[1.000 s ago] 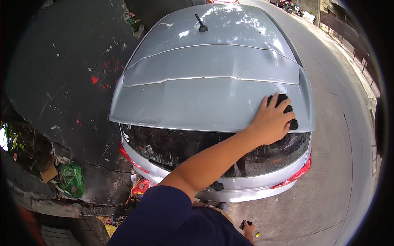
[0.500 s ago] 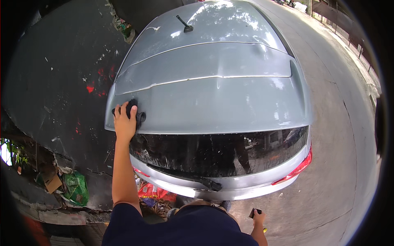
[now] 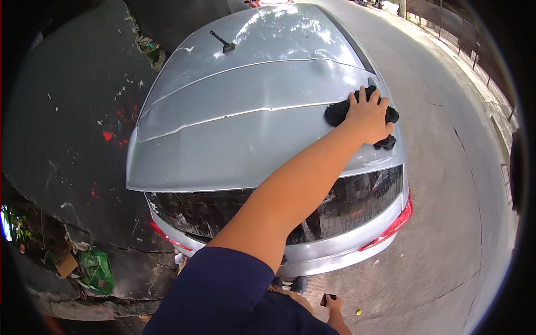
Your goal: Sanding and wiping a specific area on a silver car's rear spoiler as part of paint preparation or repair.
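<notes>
My left hand (image 3: 369, 118) reaches across my body and presses a bunched black cloth (image 3: 336, 114) flat against the silver car (image 3: 206, 156). The cloth sits at the right end of the rear spoiler, its folds poking out around my fingers and under my wrist. Low in the picture, my right hand (image 3: 335, 305) hangs beside me, its fingers closed round a small dark flat object (image 3: 324, 300) whose kind I cannot make out. My left forearm covers part of the dusty rear window (image 3: 368, 192).
A stubby antenna (image 3: 228, 47) stands up from the roof. Along the left runs a dark, chipped wall (image 3: 61, 123), with a green bag (image 3: 96, 271) in a broken gap. Concrete road (image 3: 441, 223) stretches along the right, with a small yellow thing (image 3: 359, 312) on it.
My left hand has carried the black cloth from the spoiler's left end across to its right end. The view has shifted slightly. My right hand still holds the dark object.
</notes>
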